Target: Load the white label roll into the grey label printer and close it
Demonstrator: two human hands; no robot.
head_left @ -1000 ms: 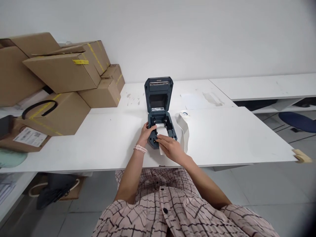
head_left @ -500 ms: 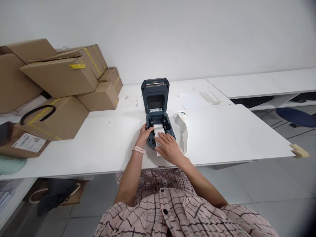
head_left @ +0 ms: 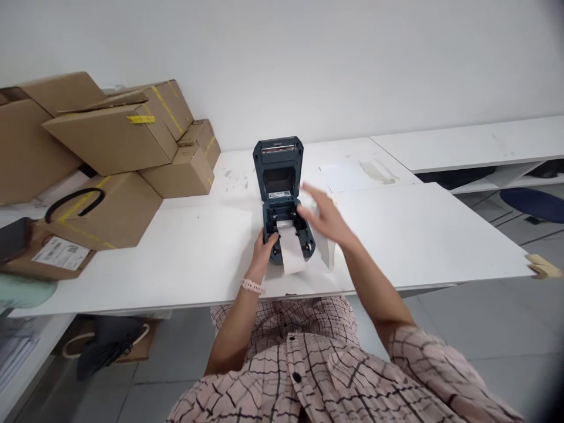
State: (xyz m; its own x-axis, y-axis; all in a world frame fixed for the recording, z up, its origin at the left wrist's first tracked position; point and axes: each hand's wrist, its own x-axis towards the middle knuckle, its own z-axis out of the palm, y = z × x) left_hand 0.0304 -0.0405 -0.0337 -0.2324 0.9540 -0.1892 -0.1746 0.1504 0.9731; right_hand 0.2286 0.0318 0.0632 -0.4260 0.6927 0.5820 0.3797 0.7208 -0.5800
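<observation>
A dark blue label printer [head_left: 267, 247] stands on the white table with its lid [head_left: 278, 154] swung up. From its inside a strip of white label paper [head_left: 292, 254] runs out over the front edge. My left hand [head_left: 261, 256], with a pink band at the wrist, grips the printer's left side, thumb over the rim and fingers along the outside. Raised at the right of the printer, near the hinge, my right hand [head_left: 325, 218] is somewhat blurred, its fingers apart and nothing in it. Behind that hand a loose white paper strip [head_left: 330, 254] lies partly hidden.
Several cardboard boxes [head_left: 110, 138] are piled at the left of the table [head_left: 198, 258]. A white sheet [head_left: 335, 178] lies behind the printer, to the right. A blue stool [head_left: 540, 201] stands beyond the table's right end, whose corner bears a tan guard [head_left: 544, 266].
My right hand has lifted off the label paper and moved up and right, its fingers spreading. The paper strip now lies uncovered. My left hand stays at the printer's left side.
</observation>
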